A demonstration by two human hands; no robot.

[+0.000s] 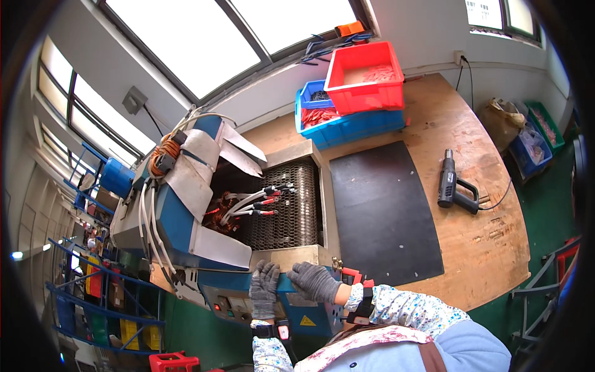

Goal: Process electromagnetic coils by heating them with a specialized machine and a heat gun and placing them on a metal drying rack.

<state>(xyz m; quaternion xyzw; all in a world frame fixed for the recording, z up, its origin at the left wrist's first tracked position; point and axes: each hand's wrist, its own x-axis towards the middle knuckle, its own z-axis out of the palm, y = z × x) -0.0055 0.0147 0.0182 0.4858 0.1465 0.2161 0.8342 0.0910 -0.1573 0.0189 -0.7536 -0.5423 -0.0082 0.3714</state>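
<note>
Both my hands wear grey knit gloves and rest on the front rim of a blue conveyor heating machine. My left hand lies with its fingers stretched out, above the switches on the front panel. Beside it, my right hand lies on the rim near the corner, fingers outstretched and slightly bent. Neither holds anything that I can see. Just beyond them, a bundle of white cables with red and dark sleeves at the ends lies on the metal mesh belt. Its brown coiled wires reach back under the white flaps.
A black mat covers part of the wooden table on the right, with a heat gun beyond it. A red bin stands on a blue crate by the window. Tied cable hangs on the machine.
</note>
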